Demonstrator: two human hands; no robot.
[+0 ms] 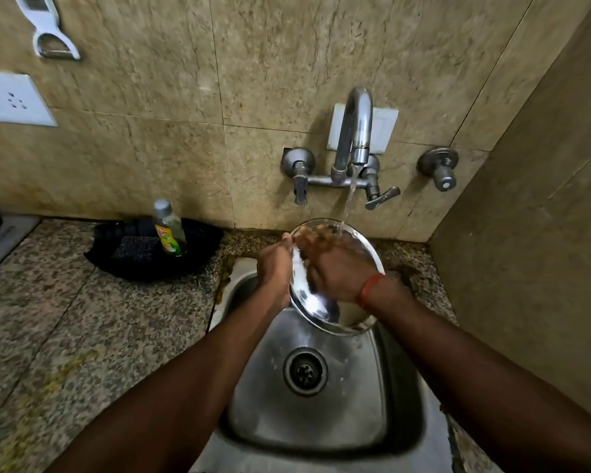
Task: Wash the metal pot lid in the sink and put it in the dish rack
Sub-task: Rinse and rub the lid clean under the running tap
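A round shiny metal pot lid [316,307] is held tilted over the back of the steel sink [321,404], under a thin stream of water from the tap [355,131]. My left hand [275,268] grips the lid's left rim. My right hand [338,268], with a red thread on the wrist, lies flat on the lid's inner face, fingers spread toward the water. No dish rack is in view.
A dish soap bottle [168,228] stands in a black tray [151,249] with a dark scrub pad on the granite counter [65,319] to the left. Tiled walls close in behind and on the right. A wall socket [14,97] sits upper left.
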